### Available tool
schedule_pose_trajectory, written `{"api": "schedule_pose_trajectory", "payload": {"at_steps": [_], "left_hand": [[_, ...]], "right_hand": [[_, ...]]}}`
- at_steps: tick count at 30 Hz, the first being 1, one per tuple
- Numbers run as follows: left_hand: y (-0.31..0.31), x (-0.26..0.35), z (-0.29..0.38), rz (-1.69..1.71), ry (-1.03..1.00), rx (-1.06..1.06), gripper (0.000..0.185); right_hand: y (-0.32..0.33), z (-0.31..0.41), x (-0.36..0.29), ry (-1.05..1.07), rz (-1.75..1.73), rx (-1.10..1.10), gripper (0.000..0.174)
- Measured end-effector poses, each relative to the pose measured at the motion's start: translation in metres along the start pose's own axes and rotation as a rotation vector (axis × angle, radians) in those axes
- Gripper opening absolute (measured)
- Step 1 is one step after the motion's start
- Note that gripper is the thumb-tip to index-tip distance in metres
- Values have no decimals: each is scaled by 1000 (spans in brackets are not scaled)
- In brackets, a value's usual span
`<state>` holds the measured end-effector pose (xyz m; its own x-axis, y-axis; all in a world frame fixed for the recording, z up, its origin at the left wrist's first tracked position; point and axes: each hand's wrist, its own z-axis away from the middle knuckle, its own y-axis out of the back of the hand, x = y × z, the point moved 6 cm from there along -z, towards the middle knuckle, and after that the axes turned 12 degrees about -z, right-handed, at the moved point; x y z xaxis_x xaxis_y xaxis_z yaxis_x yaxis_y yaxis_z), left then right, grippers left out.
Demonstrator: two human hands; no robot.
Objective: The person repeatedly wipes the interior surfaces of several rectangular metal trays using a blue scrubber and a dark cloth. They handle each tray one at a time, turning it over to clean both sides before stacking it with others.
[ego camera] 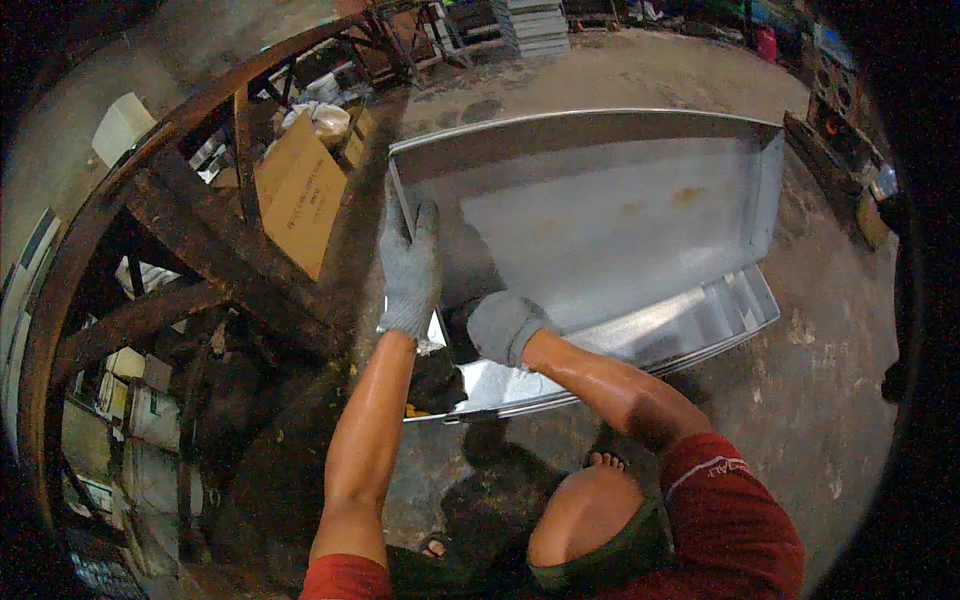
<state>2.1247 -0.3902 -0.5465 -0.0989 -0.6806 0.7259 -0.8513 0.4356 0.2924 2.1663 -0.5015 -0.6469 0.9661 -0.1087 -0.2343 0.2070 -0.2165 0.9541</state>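
Observation:
My left hand (411, 271), in a grey knit glove, grips the left side wall of a shallow sheet-metal tray (607, 217), thumb inside and fingers outside. The tray is long, with upright walls and small brownish stains on its inner face. It sits tilted, its open side towards me. My right hand (507, 328), gloved too, is curled above the near left part; whether anything is in it cannot be seen. Below lies another shiny sheet-metal tray (750, 300), whose near edge shows several layered rims. A dark gap and shadow lie between my hands.
To the left stands a rusty steel frame (225, 277) with a curved-looking beam. A cardboard sheet (304, 199) bearing print leans beside it, near a white plastic bag (322, 118). Pale stacked pieces (538, 28) stand at the back. My bent knee (589, 517) is close in front.

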Motion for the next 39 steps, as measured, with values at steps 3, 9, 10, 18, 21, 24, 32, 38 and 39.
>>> {"api": "schedule_pose_trajectory", "payload": {"at_steps": [3, 9, 10, 18, 21, 24, 32, 38, 39], "left_hand": [[-8, 0, 14, 14, -19, 10, 68], [-10, -20, 25, 112, -17, 41, 71], [-9, -20, 24, 130, -67, 40, 70], [-29, 14, 51, 153, -268, 66, 65], [-25, 18, 49, 193, -186, 78, 61], [-13, 19, 32, 80, -122, 25, 58], [44, 74, -31, 78, -58, -69, 61], [165, 66, -2, -375, -122, -67, 78], [197, 60, 23, -398, -63, -62, 78]], "right_hand": [[-48, 3, 2, 35, 94, -231, 23], [-41, 55, 36, 52, -383, -239, 30], [-34, 62, 72, -277, -507, -51, 31], [-105, -17, 114, -438, -715, 113, 32], [-125, -19, 99, -386, -1204, 225, 37], [-149, 39, 77, -379, -1264, -135, 39], [-124, 230, 178, -335, -2175, 1227, 48], [-90, 198, 187, -367, -2117, 1336, 54], [-74, 186, 165, -339, -2084, 1303, 53]]}}
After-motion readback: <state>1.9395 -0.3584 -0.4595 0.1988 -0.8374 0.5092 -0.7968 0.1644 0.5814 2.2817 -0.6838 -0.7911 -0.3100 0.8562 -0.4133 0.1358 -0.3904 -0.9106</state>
